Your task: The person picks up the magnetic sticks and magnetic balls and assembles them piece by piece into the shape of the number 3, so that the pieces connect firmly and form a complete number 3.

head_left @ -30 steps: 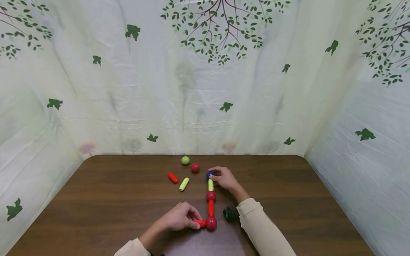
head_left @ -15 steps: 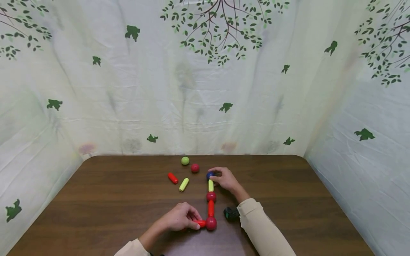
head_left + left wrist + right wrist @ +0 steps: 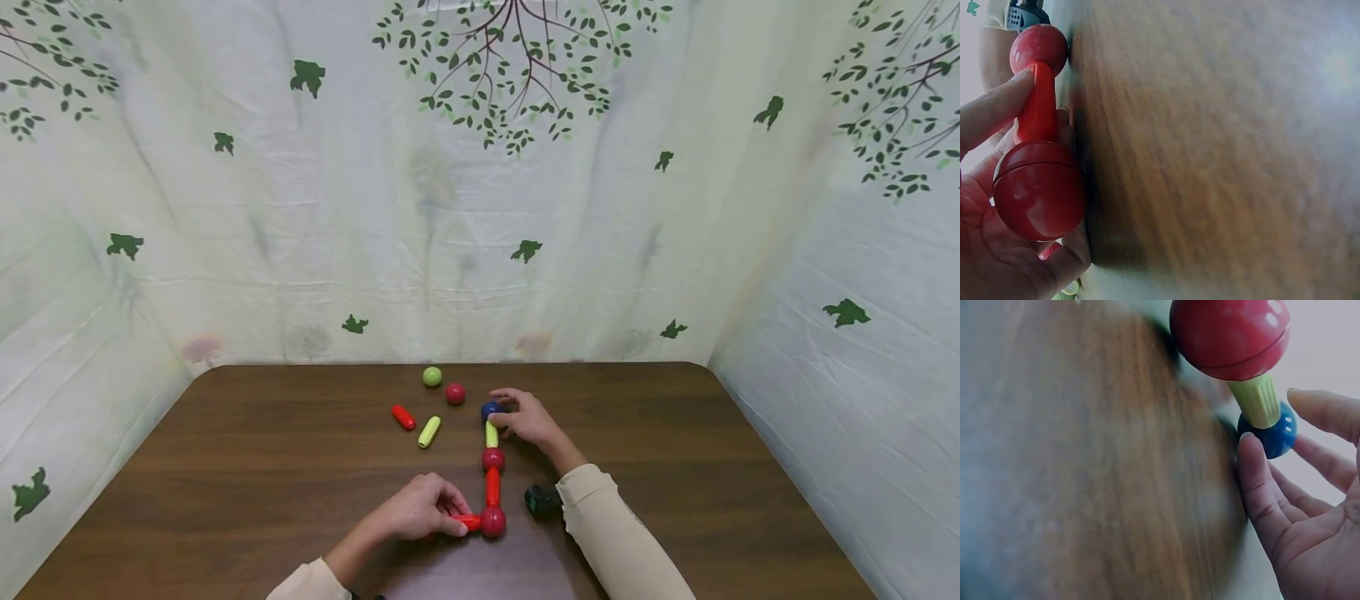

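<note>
Head view: person's L hand (image 3: pixel 431 508) is gripping a red rod (image 3: pixel 470 522), low & near ctr of the brown table (image 3: pixel 247 467). Rod's R end is meeting the corner red ball (image 3: pixel 492 522). From that ball a straight line is running away from the person: upper red rod (image 3: pixel 492 487), mid red ball (image 3: pixel 492 459), yellow-green rod (image 3: pixel 491 435), then blue ball (image 3: pixel 491 410) at the far end. R hand (image 3: pixel 528 417) is grasping the blue ball, thumb on near side, fingers curling over.
Loose pcs are lying L of the line's far half: green ball (image 3: pixel 432 377), spare red ball (image 3: pixel 455 394), spare red rod (image 3: pixel 403 417), spare yellow-green rod (image 3: pixel 429 432). Black device (image 3: pixel 542 502) is showing beside the R sleeve (image 3: pixel 607 517); leaf-print cloth (image 3: pixel 450 208) is hanging behind.

L wrist view: L hand's digits are pressing the red rod from both sides. Corner red ball is sitting at its far end; palm-side red ball (image 3: pixel 1039 190) is capping the near end, in front of the palm.

R wrist view: thumb is touching the blue ball, other fingers are bending around/behind it; index tip's contact unclear. Yellow-green rod is linking blue ball w/ mid red ball.
</note>
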A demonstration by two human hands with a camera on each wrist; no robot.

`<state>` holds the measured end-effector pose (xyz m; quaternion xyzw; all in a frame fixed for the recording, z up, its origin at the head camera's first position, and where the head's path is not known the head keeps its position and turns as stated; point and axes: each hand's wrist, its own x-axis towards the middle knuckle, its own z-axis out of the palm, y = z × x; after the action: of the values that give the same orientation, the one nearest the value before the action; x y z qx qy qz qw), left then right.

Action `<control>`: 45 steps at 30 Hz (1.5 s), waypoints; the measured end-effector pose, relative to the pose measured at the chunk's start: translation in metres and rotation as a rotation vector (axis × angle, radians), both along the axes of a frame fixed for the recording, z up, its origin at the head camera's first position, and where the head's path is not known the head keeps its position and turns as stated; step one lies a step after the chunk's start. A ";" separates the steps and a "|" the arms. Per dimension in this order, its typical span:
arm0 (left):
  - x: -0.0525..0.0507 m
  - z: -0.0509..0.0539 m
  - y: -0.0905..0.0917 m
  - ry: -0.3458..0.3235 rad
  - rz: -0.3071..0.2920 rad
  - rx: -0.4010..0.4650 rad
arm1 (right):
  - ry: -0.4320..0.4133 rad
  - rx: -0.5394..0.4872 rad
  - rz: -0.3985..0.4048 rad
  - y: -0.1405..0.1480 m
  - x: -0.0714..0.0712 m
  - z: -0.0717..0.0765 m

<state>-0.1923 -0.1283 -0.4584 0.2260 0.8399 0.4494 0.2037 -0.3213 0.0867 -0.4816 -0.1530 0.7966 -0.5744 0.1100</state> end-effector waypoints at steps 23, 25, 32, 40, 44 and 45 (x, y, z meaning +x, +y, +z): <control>-0.002 0.000 -0.001 -0.006 -0.001 0.011 | -0.258 -0.184 -0.158 0.000 0.031 0.005; -0.001 -0.001 -0.001 -0.007 0.000 0.010 | -0.260 -0.167 -0.178 -0.001 0.030 0.006; -0.001 -0.001 -0.001 -0.008 0.001 0.009 | -0.285 -0.159 -0.205 -0.004 0.026 0.002; -0.001 -0.001 -0.001 -0.018 0.005 0.006 | -0.305 -0.129 -0.195 -0.005 0.021 0.000; -0.001 -0.002 -0.002 0.001 -0.001 0.011 | -0.312 -0.122 -0.191 -0.005 0.020 0.000; -0.001 -0.002 -0.002 0.003 -0.002 0.012 | -0.315 -0.123 -0.190 -0.004 0.020 0.000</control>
<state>-0.1935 -0.1299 -0.4609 0.2288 0.8372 0.4539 0.2016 -0.3018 0.0826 -0.4819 0.0082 0.7439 -0.6465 0.1691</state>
